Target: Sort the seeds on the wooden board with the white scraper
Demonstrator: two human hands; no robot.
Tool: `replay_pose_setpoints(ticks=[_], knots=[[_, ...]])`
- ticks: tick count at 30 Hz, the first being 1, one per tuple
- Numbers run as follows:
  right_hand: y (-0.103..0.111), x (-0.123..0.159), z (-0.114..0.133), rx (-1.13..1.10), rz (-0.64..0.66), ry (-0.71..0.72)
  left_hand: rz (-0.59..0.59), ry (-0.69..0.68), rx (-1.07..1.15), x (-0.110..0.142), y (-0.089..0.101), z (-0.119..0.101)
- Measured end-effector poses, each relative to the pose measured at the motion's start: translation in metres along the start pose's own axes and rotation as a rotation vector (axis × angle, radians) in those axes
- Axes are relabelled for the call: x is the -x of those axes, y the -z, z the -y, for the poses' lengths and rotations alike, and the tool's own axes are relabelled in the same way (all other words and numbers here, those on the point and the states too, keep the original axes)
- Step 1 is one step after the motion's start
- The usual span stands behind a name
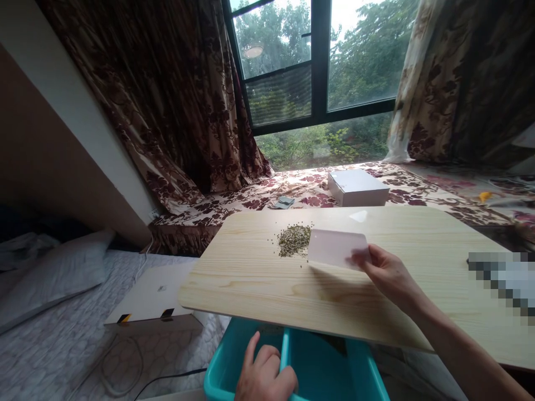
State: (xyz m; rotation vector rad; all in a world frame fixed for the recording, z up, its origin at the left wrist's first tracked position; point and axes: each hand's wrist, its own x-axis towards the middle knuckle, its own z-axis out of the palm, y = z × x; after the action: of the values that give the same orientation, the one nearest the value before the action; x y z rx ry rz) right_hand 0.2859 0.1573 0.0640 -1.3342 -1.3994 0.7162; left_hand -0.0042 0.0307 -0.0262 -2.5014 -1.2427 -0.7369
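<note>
A thin, pale translucent plastic sheet [336,248] is pinched at its right end by my right hand [382,270], above the wooden board. The sheet's left edge is beside a loose pile of small greenish seeds or beans [293,239], with several strays around it. My left hand [267,374] is low in view, over a teal two-compartment bin [334,370] below the board's near edge. One finger stretches up while the others curl by the bin's divider [286,351], apparently gripping it. Their tips are hidden.
The light wooden tabletop [251,284] juts over the bin. A white box [359,186] sits on the floral-covered window ledge near a folded grey-green cloth [284,202]. At left, a flat white carton [154,292] lies on the bed. A pixelated object [507,278] is at right.
</note>
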Motion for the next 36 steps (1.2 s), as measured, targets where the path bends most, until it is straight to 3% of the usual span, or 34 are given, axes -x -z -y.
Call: replay_pose_setpoints(ticks=[9,18,28,36], knots=[[-0.005,0.001,0.0,0.067,-0.023,-0.033,-0.017,-0.084,-0.035,-0.012,0.0,-0.012],[-0.011,0.0,-0.001,0.042,0.001,0.001,-0.021,-0.048,-0.072,0.009,0.004,0.004],[-0.046,0.001,0.005,-0.031,0.147,-0.001,0.045,0.13,0.02,0.024,0.021,0.025],[-0.066,-0.008,0.012,-0.087,0.248,-0.008,-0.003,0.157,0.149,0.028,0.019,0.031]])
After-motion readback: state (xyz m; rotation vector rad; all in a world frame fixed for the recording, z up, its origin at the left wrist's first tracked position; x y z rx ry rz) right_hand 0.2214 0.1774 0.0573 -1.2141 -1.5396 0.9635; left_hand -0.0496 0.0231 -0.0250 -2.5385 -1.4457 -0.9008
